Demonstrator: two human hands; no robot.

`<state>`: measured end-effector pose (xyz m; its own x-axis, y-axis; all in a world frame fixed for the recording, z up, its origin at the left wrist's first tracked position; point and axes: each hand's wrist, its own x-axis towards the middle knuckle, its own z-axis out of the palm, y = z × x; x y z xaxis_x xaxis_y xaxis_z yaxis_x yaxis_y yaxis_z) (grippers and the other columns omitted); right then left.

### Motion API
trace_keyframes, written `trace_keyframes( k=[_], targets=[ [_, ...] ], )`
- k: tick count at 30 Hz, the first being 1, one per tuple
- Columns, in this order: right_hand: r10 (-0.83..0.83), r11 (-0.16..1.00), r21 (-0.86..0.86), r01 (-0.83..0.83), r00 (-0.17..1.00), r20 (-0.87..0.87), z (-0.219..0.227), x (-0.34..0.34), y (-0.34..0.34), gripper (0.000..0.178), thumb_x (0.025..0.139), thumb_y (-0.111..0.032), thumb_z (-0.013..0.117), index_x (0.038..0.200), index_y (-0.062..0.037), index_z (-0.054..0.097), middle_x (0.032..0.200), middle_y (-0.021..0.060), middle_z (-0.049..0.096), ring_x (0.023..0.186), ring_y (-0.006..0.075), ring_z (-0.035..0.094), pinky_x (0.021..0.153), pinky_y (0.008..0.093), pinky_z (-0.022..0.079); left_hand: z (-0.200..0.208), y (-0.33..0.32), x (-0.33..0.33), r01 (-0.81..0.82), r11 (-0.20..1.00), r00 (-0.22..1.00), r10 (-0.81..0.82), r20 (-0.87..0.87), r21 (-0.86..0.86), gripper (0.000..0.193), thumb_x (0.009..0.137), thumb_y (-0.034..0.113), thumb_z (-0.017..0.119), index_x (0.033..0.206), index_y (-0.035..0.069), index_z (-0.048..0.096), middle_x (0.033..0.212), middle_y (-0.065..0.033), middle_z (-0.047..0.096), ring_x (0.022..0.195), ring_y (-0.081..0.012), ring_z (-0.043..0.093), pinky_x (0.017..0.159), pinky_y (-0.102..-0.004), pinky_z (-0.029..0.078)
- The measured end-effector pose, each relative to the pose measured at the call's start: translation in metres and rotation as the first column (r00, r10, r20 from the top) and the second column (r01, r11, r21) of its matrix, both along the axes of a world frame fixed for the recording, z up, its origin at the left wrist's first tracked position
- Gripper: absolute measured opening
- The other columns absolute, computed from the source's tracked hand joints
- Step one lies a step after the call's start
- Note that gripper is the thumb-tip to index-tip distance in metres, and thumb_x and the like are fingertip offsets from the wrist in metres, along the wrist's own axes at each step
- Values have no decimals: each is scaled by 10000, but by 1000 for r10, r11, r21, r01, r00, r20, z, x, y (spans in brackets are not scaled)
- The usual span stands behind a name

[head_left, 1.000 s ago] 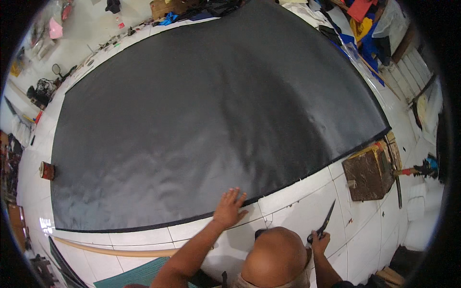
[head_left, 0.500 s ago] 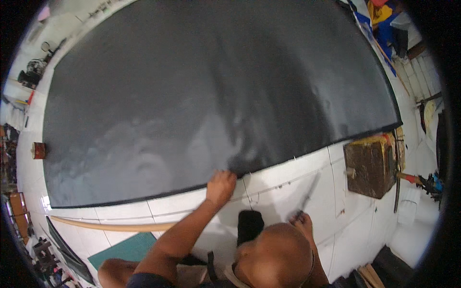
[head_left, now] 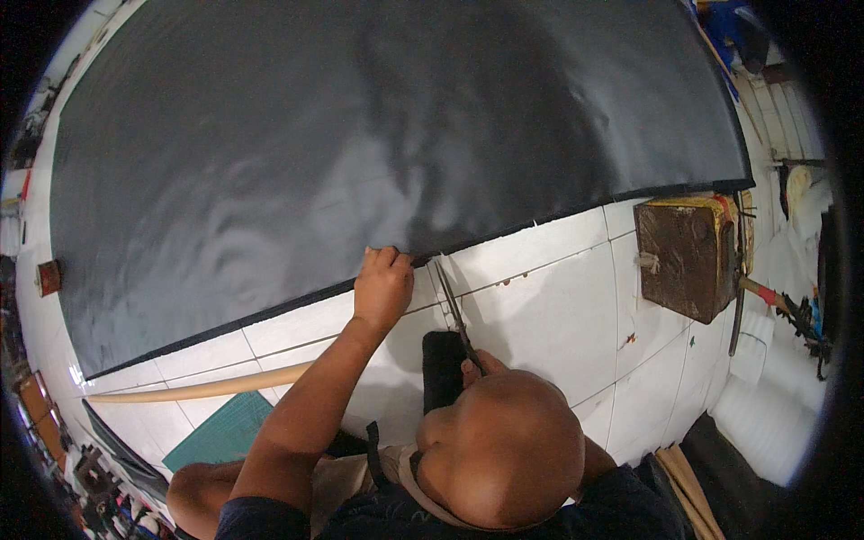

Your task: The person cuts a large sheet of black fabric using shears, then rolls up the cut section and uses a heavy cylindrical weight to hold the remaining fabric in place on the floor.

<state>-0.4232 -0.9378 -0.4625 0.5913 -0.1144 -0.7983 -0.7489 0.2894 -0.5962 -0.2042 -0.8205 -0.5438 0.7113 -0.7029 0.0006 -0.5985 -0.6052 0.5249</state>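
A large black sheet [head_left: 270, 162], smooth and slightly rippled, is spread over the floor. At its near edge my left hand [head_left: 382, 283] is closed, fingers curled onto the margin. My right hand [head_left: 480, 364], partly hidden behind my bent knee [head_left: 504, 441], grips a long, thin, dark blade-like tool [head_left: 452, 306]. The tool's far end reaches the sheet's edge, just right of my left hand. Whether it is a knife or scissors I cannot tell. Beneath it lies a black object, perhaps footwear [head_left: 441, 369].
A brown block [head_left: 679, 256] stands by the sheet's right corner, a small tin-like object [head_left: 49, 277] by its left side. On the white tiled floor [head_left: 540, 297] lie a long tan strip [head_left: 207, 385] and a green mat [head_left: 220, 430]. White rolls [head_left: 774, 414] are at the right.
My right hand has swung inward from the right, bringing the tool up to the sheet's edge. My left hand stays on the edge. The view has shifted, so the sheet sits higher.
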Motion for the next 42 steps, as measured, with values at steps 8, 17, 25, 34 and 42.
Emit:
trace_keyframes(
  k=[8,17,25,34,42],
  targets=[
    [145,982,-107,-158,982,-118,-44,26,-5,503,939,-525,580,1017,-28,571,906,149,636,909,255,607,818,391,456,10,-5,-1,-31,999,999,30,-38,-23,271,779,94,707,1020,41,594,1032,-159,572,991,-378,529,831,-465,488],
    [109,963,-252,-97,994,30,-51,34,10,438,931,-469,635,831,-55,530,638,14,510,602,118,496,576,304,410,4,0,-1,-22,997,1000,21,-22,-73,284,782,87,706,1045,52,607,1059,-159,574,1004,-383,524,857,-461,469],
    [26,963,-270,-3,996,82,-61,37,16,389,939,-396,653,826,-39,547,624,13,512,569,118,487,534,311,397,3,0,-2,29,999,1000,-29,3,-36,324,780,59,682,1097,43,616,1096,-165,574,1018,-391,521,900,-487,452],
    [122,915,-392,-92,991,52,-58,44,11,394,928,-397,654,837,-19,587,698,89,565,643,205,531,618,370,428,7,10,-19,177,942,972,-212,99,286,552,860,216,613,1365,34,487,1295,-164,520,1273,-360,467,1087,-576,330],
    [170,861,-503,-78,976,139,-80,90,8,427,931,-424,653,817,-19,585,641,51,535,600,143,493,570,334,413,8,10,-27,179,919,981,-193,4,352,617,872,192,588,1430,20,392,1408,-187,443,1340,-387,398,1108,-554,308]
  ],
)
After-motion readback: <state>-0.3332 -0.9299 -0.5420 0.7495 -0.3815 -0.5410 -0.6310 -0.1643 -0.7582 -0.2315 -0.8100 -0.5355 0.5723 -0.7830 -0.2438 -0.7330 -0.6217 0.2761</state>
